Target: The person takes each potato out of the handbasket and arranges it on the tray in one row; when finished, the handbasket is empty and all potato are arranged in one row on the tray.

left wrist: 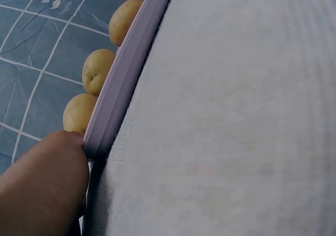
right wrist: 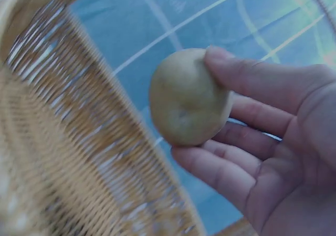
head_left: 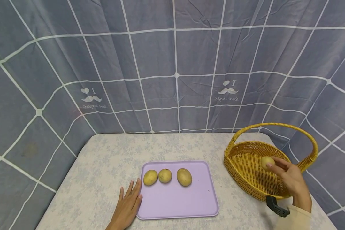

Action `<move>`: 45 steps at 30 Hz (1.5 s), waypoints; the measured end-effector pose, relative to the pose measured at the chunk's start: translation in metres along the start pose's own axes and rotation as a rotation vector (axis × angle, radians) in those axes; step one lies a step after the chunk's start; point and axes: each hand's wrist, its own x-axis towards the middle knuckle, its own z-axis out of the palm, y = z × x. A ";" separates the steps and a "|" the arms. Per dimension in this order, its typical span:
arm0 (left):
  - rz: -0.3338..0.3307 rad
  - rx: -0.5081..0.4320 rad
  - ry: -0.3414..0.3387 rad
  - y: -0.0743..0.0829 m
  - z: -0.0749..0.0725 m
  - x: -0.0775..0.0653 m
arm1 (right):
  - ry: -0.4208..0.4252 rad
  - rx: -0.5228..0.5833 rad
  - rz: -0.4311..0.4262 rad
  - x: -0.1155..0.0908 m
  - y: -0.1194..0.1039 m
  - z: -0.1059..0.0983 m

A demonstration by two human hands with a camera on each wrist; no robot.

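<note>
My right hand [head_left: 291,179] pinches a potato [right wrist: 184,99] between thumb and fingers, over the yellow wicker basket [head_left: 241,159] in the head view. In the right wrist view the basket's woven side lies left of the potato. My left hand [head_left: 126,204] rests with straight fingers at the left edge of the lilac tray [head_left: 178,204]. Along the tray's back half lie a left potato [head_left: 150,177], a middle potato [head_left: 165,175] and a larger right potato [head_left: 184,177]. The left wrist view shows these three past the tray's rim [left wrist: 123,68].
The basket's tall arched handle [head_left: 273,124] rises over it at the right of the table. A pale flowered cloth [head_left: 109,159] covers the table. Grey-blue checked curtains [head_left: 198,54] hang behind and on both sides. A dark strap piece [head_left: 276,207] sits at my right wrist.
</note>
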 end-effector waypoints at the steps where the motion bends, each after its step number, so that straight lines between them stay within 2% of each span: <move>1: -0.001 0.000 -0.001 0.000 0.000 0.000 | 0.033 0.047 -0.029 -0.001 -0.004 -0.002; 5: -0.007 -0.005 -0.017 0.000 -0.001 0.000 | 0.115 0.359 -0.163 -0.007 -0.024 -0.005; 7: -0.010 -0.010 -0.026 0.000 -0.002 0.000 | 0.128 0.522 -0.232 -0.009 -0.035 -0.005; 9: -0.010 -0.015 -0.032 0.000 -0.002 0.000 | 0.141 0.633 -0.293 -0.011 -0.049 -0.003; 14: -0.007 -0.016 -0.031 -0.001 -0.002 0.001 | 0.175 0.760 -0.443 -0.012 -0.086 0.008; 19: 0.004 -0.013 -0.025 -0.001 -0.003 0.002 | 0.129 0.877 -0.628 -0.006 -0.115 0.029; 23: 0.006 -0.016 -0.027 -0.001 -0.003 0.002 | 0.070 0.904 -0.670 0.001 -0.128 0.050; 28: 0.003 -0.019 -0.028 0.000 -0.002 0.001 | -0.055 0.817 -0.610 0.011 -0.126 0.081; 37: 0.011 -0.006 -0.016 -0.001 -0.001 0.002 | -0.266 0.531 -0.342 0.025 -0.099 0.152; 41: 0.021 -0.004 -0.004 -0.002 0.000 0.002 | -0.321 0.396 -0.282 0.025 -0.088 0.177; 45: 0.021 0.001 0.006 -0.001 0.000 0.001 | -0.330 0.287 -0.266 0.023 -0.078 0.194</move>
